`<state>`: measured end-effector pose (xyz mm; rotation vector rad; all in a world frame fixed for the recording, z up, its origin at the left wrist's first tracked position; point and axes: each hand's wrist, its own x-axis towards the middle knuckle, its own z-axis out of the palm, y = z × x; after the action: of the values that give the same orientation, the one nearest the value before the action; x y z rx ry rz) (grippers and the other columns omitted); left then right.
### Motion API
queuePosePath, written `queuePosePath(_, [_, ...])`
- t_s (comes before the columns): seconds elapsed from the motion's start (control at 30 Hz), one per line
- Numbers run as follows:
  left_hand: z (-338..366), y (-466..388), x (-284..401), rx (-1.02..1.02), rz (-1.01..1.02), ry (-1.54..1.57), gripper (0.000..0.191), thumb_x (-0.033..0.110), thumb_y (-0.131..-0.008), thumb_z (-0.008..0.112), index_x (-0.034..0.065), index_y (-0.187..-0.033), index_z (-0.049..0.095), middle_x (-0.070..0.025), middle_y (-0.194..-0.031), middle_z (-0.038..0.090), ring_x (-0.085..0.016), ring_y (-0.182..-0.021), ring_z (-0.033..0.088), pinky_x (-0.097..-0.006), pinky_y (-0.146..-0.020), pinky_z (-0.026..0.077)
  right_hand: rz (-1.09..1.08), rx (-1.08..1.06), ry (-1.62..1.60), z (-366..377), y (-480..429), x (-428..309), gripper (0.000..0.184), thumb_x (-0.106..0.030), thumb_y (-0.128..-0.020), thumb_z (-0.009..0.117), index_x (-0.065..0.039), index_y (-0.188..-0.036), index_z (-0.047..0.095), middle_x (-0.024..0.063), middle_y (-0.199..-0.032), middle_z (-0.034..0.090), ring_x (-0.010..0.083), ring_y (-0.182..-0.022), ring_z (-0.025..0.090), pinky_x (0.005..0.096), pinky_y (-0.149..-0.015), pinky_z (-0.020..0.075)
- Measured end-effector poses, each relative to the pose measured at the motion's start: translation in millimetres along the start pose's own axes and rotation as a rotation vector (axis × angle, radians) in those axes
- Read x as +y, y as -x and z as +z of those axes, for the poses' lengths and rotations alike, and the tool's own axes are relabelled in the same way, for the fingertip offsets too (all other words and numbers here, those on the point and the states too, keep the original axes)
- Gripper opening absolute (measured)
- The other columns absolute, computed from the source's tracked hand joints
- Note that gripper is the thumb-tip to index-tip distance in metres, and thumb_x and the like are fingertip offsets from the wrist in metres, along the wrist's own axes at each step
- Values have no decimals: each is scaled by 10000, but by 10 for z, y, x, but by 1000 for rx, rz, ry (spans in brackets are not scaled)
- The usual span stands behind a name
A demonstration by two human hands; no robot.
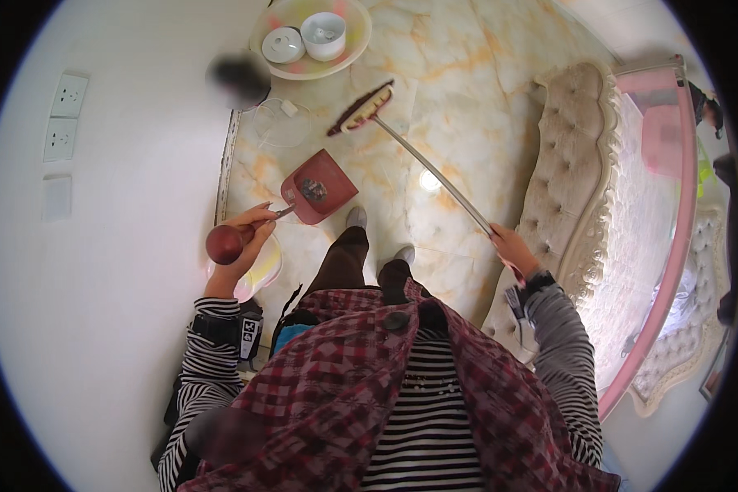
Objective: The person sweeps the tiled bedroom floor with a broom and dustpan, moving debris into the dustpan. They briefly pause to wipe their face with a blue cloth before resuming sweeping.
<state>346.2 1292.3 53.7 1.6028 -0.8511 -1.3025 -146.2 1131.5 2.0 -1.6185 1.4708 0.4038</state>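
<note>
My left hand (246, 243) grips the handle of a red long-handled dustpan (338, 178), whose round knob points up towards me. The pan rests on the marbled tile floor (455, 37) ahead of my feet, with a patch of dark debris or lint (313, 190) in it. In my right hand (513, 249) is the metal pole of a broom (430, 166). Its wide head (363, 109), edged with dark bristles, lies at or just above the floor, beyond the dustpan and apart from it.
A large pale basin (360, 43) holds a white round container (324, 37) and a lid-like white piece (283, 45). A white cable with a plug (289, 108) lies near the left wall. On the right stands a tufted bed footboard (556, 166) beside a pink-railed bed guard (682, 203).
</note>
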Motion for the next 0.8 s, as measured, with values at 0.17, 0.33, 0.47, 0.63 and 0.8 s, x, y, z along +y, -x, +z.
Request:
queuePosePath(0.17, [3,7,8,20,-17,-65,165,-28,-787,565,-25,-952,580,-57,-901,586,-78,-817,523,-218,-788,418,-212,-18,23,239,-808,-655,241,-183,-822,464,-65,-1013,553,210,-712,565,263,-692,592,327,-582,464])
queuePosePath(0.33, [-8,33,50,49,-44,-97,159,-35,-777,568,-37,-935,588,-113,-1007,584,-97,-834,540,-233,-798,418,-46,-17,178,448,-1139,-610,265,-174,-795,419,-76,-1028,497,205,-851,580,358,-803,560,441,-651,449])
queuePosePath(0.47, [-53,26,94,44,-85,-121,164,-26,-779,577,-34,-942,591,-122,-1031,579,-109,-859,538,-244,-819,416,-64,29,188,609,-748,204,310,-210,-803,411,-100,-1086,469,205,-882,583,386,-815,546,467,-709,420])
queuePosePath(0.63, [167,-3,214,32,-37,-158,175,-29,-781,576,-26,-955,590,-104,-997,589,-95,-843,536,-226,-811,416,157,49,-95,897,501,1124,313,-222,-833,416,-118,-1123,473,238,-854,567,407,-798,531,453,-685,411])
queuePosePath(0.8, [248,-132,332,-41,-49,-219,193,51,-802,578,15,-991,589,-57,-968,606,-79,-798,553,-197,-623,456,249,101,-135,1301,1550,1353,313,-195,-826,433,-113,-1126,468,254,-852,559,414,-806,530,443,-687,412])
